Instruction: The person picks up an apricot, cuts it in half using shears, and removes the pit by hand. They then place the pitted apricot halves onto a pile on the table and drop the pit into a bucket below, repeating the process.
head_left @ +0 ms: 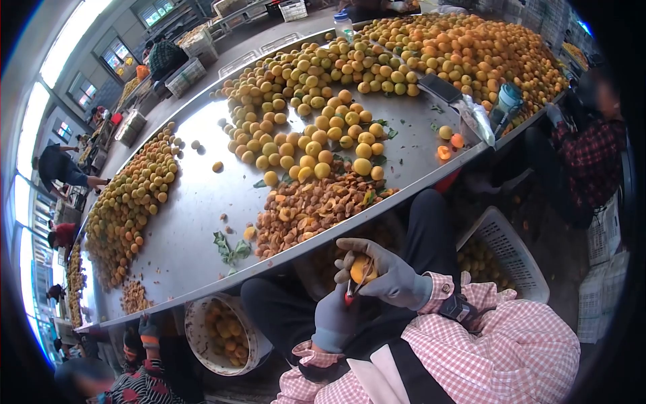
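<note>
Both hands wear grey gloves. My right hand (390, 273) is closed around a yellow-orange fruit (362, 268), its fingers curled over the top. Just below and to the left, my left hand (335, 318) grips a small tool with a red handle (348, 297); its thin tip lies against the fruit. Most of the tool is hidden in the glove. Beyond my hands, on the metal table (202, 222), is a heap of brown pits or fruit pieces (303, 212), with whole fruits (316, 148) behind it.
A white bucket (195, 337) with fruits stands at the lower left, and a white crate (531, 276) with fruits at the right. A phone-like dark object (439, 87), a blue-lidded cup (508, 101) and a bottle (343, 27) rest on the table. Other people sit nearby at both sides.
</note>
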`<state>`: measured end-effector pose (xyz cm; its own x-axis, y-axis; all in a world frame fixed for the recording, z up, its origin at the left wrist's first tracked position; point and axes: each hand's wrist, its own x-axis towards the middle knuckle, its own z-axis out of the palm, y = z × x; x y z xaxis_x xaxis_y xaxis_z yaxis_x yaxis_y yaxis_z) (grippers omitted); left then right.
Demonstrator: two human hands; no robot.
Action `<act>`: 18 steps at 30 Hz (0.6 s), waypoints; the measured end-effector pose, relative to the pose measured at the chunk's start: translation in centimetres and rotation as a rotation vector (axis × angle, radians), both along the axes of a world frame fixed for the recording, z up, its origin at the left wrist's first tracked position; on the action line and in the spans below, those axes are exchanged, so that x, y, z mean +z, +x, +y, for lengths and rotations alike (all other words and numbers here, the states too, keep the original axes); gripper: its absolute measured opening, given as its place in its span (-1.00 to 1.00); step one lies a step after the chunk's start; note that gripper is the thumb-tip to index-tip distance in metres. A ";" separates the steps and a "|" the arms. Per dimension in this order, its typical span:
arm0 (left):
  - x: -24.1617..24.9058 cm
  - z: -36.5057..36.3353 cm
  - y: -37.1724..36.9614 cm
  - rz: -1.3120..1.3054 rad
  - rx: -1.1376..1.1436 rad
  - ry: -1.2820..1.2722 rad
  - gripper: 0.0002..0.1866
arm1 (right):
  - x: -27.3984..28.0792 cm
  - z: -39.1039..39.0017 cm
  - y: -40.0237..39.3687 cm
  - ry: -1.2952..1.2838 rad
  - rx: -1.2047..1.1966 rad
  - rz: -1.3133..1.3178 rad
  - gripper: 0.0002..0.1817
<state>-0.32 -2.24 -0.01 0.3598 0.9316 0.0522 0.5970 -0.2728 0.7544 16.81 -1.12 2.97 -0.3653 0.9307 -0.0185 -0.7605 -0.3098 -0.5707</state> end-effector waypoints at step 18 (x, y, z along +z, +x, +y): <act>-0.4 1.5 0.7 0.069 0.075 0.105 -0.74 | 0.6 0.9 -0.9 0.000 -0.084 -0.144 -0.05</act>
